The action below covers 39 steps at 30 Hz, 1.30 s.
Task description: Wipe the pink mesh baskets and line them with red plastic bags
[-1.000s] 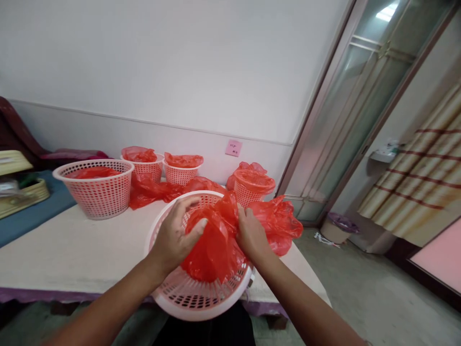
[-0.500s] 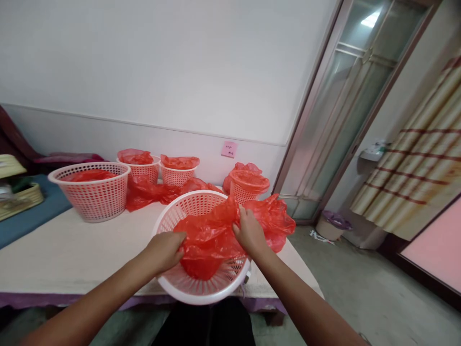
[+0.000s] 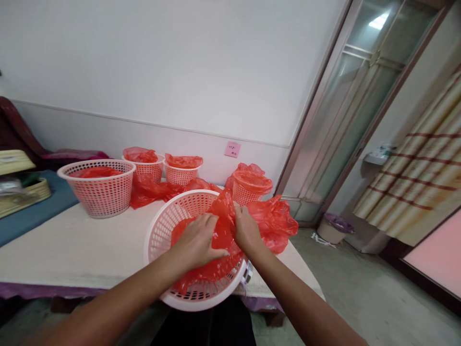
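Note:
A large pale pink plastic basket stands at the table's front edge, close to my lap. Crumpled red plastic bag lies inside it and bunches up over its right side. My right hand is closed round gathered bag film above the right rim. Over the middle of the basket my left hand rests against the bag, thumb and fingers apart. More red film spreads on the table beyond my right hand.
Behind stand a wide basket holding red film, two smaller lined baskets, including one near the wall, and another lined basket at the right. A woven box sits far left. A bin stands on the floor.
My left hand has let go of the bag's left edge and moved right, into the basket's middle. The right hand keeps its hold. The bag is more bunched.

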{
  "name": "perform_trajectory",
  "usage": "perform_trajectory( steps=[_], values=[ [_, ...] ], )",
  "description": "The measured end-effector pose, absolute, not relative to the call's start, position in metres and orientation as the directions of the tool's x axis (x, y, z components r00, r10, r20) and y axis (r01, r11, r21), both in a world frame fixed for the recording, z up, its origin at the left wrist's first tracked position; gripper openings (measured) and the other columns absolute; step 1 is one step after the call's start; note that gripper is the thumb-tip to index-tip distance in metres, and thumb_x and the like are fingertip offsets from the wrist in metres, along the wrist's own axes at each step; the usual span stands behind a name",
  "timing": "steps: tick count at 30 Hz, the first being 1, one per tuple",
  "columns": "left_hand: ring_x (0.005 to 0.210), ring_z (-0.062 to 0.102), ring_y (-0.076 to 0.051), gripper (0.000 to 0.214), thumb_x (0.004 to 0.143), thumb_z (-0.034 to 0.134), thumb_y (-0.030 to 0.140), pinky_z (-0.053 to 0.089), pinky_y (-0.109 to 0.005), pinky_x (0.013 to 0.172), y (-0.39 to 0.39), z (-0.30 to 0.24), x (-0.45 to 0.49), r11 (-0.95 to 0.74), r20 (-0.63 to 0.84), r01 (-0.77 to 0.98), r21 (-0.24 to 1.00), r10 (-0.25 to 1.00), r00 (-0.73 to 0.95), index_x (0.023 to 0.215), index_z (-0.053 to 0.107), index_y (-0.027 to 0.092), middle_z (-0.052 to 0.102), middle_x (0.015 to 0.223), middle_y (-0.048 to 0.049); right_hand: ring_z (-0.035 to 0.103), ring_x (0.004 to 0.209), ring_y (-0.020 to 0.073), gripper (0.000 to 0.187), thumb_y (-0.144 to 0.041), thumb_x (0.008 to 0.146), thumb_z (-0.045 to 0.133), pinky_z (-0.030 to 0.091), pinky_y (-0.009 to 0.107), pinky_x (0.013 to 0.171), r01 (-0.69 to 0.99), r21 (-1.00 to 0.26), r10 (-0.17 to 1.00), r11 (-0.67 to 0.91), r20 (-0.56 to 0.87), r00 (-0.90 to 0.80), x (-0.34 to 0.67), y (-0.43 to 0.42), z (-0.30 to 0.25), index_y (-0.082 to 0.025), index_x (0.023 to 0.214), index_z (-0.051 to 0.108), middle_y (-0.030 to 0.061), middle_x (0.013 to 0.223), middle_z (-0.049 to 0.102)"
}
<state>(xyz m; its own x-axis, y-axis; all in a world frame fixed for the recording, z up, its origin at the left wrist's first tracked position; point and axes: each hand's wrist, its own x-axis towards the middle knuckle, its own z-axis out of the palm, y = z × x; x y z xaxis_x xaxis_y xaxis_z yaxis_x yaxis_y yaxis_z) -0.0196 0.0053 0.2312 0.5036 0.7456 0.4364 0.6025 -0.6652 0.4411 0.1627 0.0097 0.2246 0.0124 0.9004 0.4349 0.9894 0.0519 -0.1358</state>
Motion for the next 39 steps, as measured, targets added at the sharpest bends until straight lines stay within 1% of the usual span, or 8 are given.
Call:
perform_trajectory(
  steps=[5, 8, 17, 24, 29, 35, 37, 39],
  values=[
    [0.090, 0.066, -0.028, 0.021, 0.073, 0.053, 0.013, 0.050, -0.042, 0.084, 0.017, 0.212, 0.003, -0.629, 0.450, 0.524, 0.574, 0.777, 0.440, 0.092, 0.058, 0.020, 0.069, 0.098, -0.0110, 0.064, 0.096, 0.0243, 0.060, -0.007, 0.087, 0.043, 0.049, 0.031, 0.074, 0.986, -0.152, 0.881, 0.066, 0.472, 0.014, 0.166, 0.011, 0.220, -0.018, 0.146, 0.037, 0.0145, 0.118, 0.058],
    [0.075, 0.065, -0.020, 0.022, 0.075, 0.039, 0.011, 0.050, -0.034, 0.073, 0.038, 0.216, -0.012, -0.563, 0.458, 0.462, 0.685, 0.826, 0.329, 0.083, 0.055, 0.022, 0.068, 0.080, -0.0028, 0.065, 0.096, 0.0262, 0.063, -0.004, 0.082, 0.044, 0.051, 0.034, 0.077, 0.974, -0.209, 0.863, 0.087, 0.504, 0.031, 0.175, 0.013, 0.212, -0.015, 0.144, 0.041, 0.0166, 0.118, 0.060],
    [0.065, 0.057, -0.018, 0.010, 0.070, 0.044, 0.018, 0.042, -0.029, 0.062, 0.059, 0.238, -0.095, -0.402, 0.420, 0.493, 0.772, 0.904, 0.080, 0.075, 0.051, 0.023, 0.057, 0.067, 0.0037, 0.058, 0.122, 0.0272, 0.045, -0.013, 0.087, 0.042, 0.046, 0.045, 0.105, 0.820, -0.432, 0.742, 0.376, 0.670, 0.013, 0.198, 0.024, 0.193, -0.014, 0.129, 0.056, 0.0154, 0.129, 0.063],
    [0.086, 0.065, -0.020, 0.031, 0.069, 0.048, 0.022, 0.048, -0.032, 0.076, 0.058, 0.245, -0.121, -0.358, 0.427, 0.520, 0.775, 0.904, -0.013, 0.099, 0.060, 0.023, 0.069, 0.095, -0.0005, 0.061, 0.119, 0.0256, 0.052, -0.008, 0.077, 0.041, 0.048, 0.045, 0.104, 0.779, -0.450, 0.710, 0.436, 0.705, 0.010, 0.193, 0.023, 0.196, -0.017, 0.125, 0.059, 0.0123, 0.125, 0.066],
    [0.062, 0.064, -0.022, 0.020, 0.068, 0.048, 0.026, 0.051, -0.034, 0.060, 0.073, 0.249, -0.135, -0.269, 0.315, 0.536, 0.800, 0.949, 0.007, 0.079, 0.063, 0.020, 0.068, 0.068, -0.0012, 0.061, 0.119, 0.0256, 0.053, -0.007, 0.073, 0.041, 0.048, 0.046, 0.104, 0.753, -0.470, 0.710, 0.460, 0.704, 0.006, 0.191, 0.022, 0.195, -0.016, 0.122, 0.060, 0.0126, 0.122, 0.067],
    [0.116, 0.055, -0.029, 0.041, 0.073, 0.063, 0.036, 0.040, -0.045, 0.103, 0.011, 0.256, -0.117, -0.473, 0.641, 0.619, 0.627, 0.764, -0.066, 0.110, 0.059, 0.021, 0.061, 0.119, -0.0093, 0.062, 0.117, 0.0281, 0.046, -0.012, 0.080, 0.043, 0.048, 0.049, 0.102, 0.771, -0.486, 0.715, 0.412, 0.696, 0.057, 0.185, 0.020, 0.195, -0.015, 0.123, 0.060, 0.0148, 0.122, 0.067],
    [0.102, 0.060, -0.023, 0.021, 0.082, 0.058, 0.030, 0.045, -0.040, 0.096, -0.020, 0.254, -0.096, -0.723, 0.792, 0.573, 0.386, 0.578, 0.196, 0.102, 0.060, 0.023, 0.065, 0.103, -0.0057, 0.063, 0.115, 0.0276, 0.047, -0.011, 0.079, 0.044, 0.049, 0.048, 0.101, 0.766, -0.487, 0.715, 0.421, 0.697, 0.050, 0.182, 0.019, 0.197, -0.016, 0.123, 0.059, 0.0140, 0.121, 0.067],
    [0.089, 0.062, -0.019, 0.016, 0.091, 0.047, 0.026, 0.048, -0.035, 0.084, -0.035, 0.245, -0.073, -0.781, 0.555, 0.477, 0.403, 0.624, 0.550, 0.097, 0.061, 0.024, 0.065, 0.095, -0.0033, 0.063, 0.112, 0.0268, 0.048, -0.010, 0.078, 0.043, 0.050, 0.047, 0.099, 0.760, -0.481, 0.715, 0.438, 0.698, 0.030, 0.178, 0.018, 0.198, -0.016, 0.123, 0.059, 0.0130, 0.119, 0.068]
  ],
)
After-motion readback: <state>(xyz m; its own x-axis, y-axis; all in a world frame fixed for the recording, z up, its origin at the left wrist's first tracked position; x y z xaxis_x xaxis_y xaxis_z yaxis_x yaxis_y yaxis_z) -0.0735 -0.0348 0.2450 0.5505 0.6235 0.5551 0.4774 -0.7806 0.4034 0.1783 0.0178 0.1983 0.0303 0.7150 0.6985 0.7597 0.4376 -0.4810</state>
